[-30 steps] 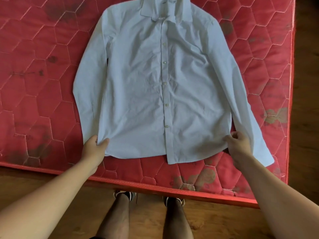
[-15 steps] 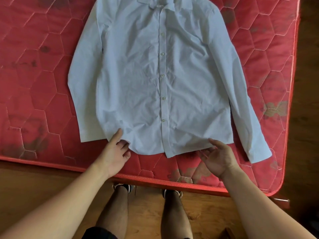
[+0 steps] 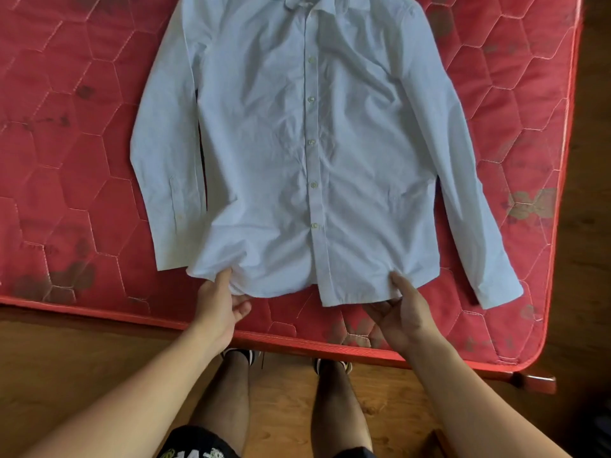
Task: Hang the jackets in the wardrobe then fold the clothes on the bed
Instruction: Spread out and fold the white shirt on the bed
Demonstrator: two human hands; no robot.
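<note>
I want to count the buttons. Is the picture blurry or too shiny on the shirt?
Head view: the shirt is sharp, softly lit, no glare, buttons plain. Head view: its collar is cut off at the top edge. Head view: the floor at the right is dim.

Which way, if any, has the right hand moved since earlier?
Yes: right hand moved inward along the hem of the pale blue shirt, toward its button placket.

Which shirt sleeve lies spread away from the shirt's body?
The sleeve on the person's right; the left sleeve lies close along the shirt.
</note>
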